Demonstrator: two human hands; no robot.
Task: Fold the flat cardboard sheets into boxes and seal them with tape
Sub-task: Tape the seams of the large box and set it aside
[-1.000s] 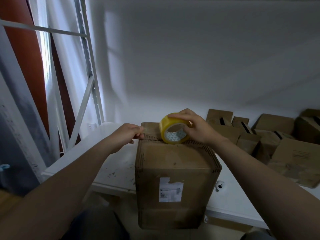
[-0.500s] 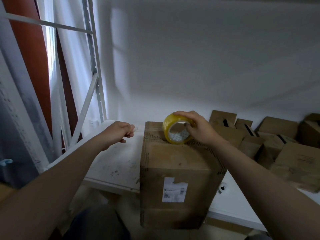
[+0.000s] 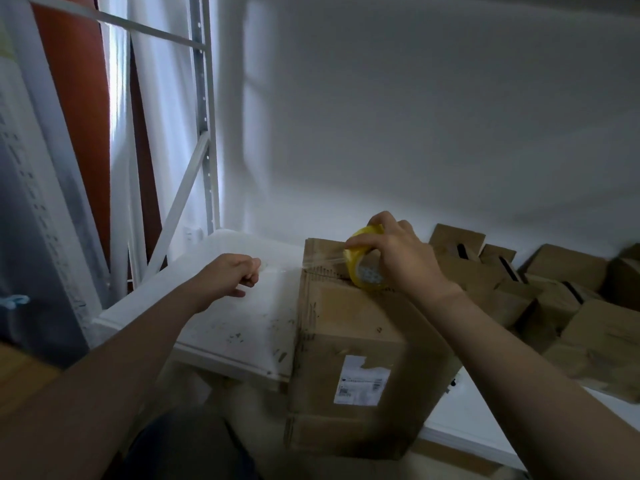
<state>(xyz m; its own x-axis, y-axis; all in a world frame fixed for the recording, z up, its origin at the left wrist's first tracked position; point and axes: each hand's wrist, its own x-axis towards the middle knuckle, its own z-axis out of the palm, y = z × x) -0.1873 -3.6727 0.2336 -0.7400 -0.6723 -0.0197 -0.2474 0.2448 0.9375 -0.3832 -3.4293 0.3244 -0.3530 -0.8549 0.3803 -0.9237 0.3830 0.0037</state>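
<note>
Our box [image 3: 346, 323] stands folded at the edge of the tabletop [image 3: 235, 327], our right hand [image 3: 398, 258] gripping the tape roll [image 3: 363, 270] on its top and our left hand [image 3: 235, 275] pinching the drawn-out strip [image 3: 311, 264], so sealing seems begun, not finished.

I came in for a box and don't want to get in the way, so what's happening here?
A person is taping up a cardboard box that stands against a white table. The right hand grips a yellow tape roll on the box top. The left hand pinches the end of a strip of clear tape stretched out past the box's left edge. More boxes are piled to the right.
</note>
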